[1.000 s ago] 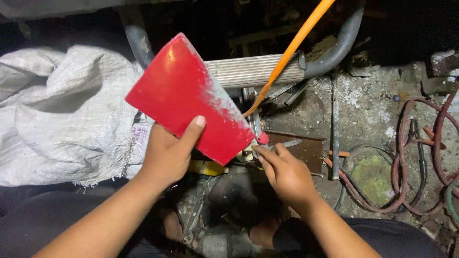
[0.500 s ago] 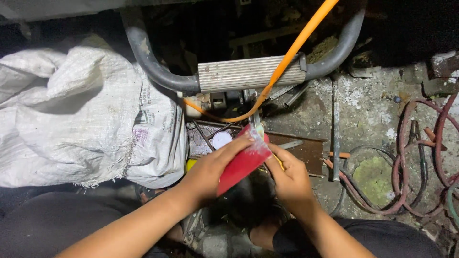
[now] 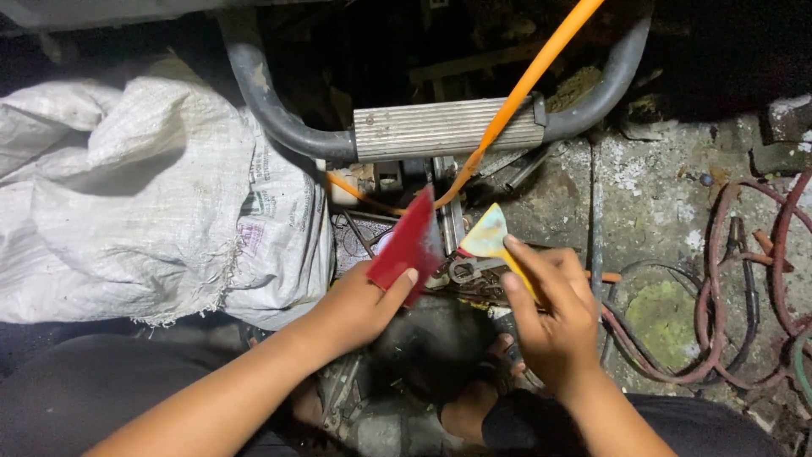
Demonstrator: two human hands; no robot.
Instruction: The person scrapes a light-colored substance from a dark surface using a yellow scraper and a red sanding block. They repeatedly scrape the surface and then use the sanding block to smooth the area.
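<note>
Head view: your left hand (image 3: 359, 309) grips a red panel (image 3: 408, 245) at its lower edge, thumb pressed flat on the face and fingers closed behind it. The panel stands nearly edge-on to you, tilted, its top corner reaching up to the orange hose (image 3: 516, 93). Your right hand (image 3: 550, 317) is closed around the yellow handle of a scraper (image 3: 491, 237), whose pale blade fans out just right of the panel, close to it but apart. Both tools sit over a dark clutter of metal parts (image 3: 465, 275) below the ribbed footrest (image 3: 444, 129), which bridges a bent grey tube (image 3: 266, 101). The hose runs from the top right down behind the panel's tip. To your left a white woven sack (image 3: 144, 195) lies bunched against the tube. To your right the stained concrete floor (image 3: 651, 186) carries loops of reddish cable (image 3: 727, 296), well apart from your hands. A sandalled foot (image 3: 478, 402) shows below, between your forearms. Whether the panel touches the parts under it, you cannot tell.
</note>
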